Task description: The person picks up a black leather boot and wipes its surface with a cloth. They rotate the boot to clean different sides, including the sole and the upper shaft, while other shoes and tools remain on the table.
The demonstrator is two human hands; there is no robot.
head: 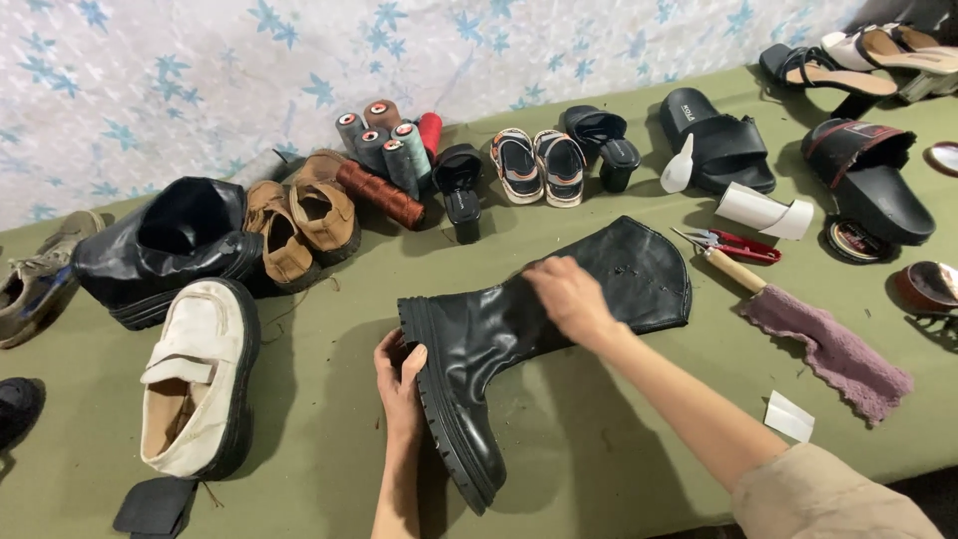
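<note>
I see thread spools (pixel 384 145) by brown shoes (pixel 299 222), a white loafer (pixel 198 377) at left, red scissors (pixel 743 246) near a purple cloth (pixel 828 349).

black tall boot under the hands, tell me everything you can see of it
The black tall boot lies on its side on the green table, its chunky lugged sole facing the camera and its shaft running up and right to an open top. It looks like smooth, slightly shiny leather. The left hand grips the sole near the toe; the right hand presses flat on the shaft.
</note>
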